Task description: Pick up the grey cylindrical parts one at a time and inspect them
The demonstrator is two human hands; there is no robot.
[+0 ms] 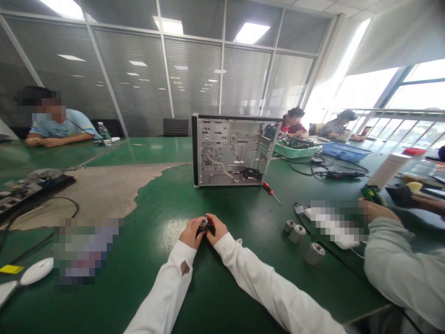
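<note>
Between my two hands, on the green table (pixel 167 199), a small grey metal cylinder (pixel 203 224) stands upright. My left hand (pixel 189 233) has its fingers curled round the cylinder's left side. My right hand (pixel 217 228) closes on it from the right, thumb and fingertips against its side. To the right are three similar grey metal cylinders: a small one (pixel 288 226), a middle one (pixel 297 234) and a larger one (pixel 314 253) nearer to me. Beyond my hands an open computer case (pixel 236 150) stands upright, with cables and a black fan inside.
A screwdriver (pixel 271 191) lies beside the case. At right, a co-worker's sleeve (pixel 399 260) and hand reach over the table near a white power strip (pixel 342 234) and cables. Green (pixel 295 150) and blue (pixel 346 152) baskets stand farther back. A white mouse (pixel 37 271) lies left.
</note>
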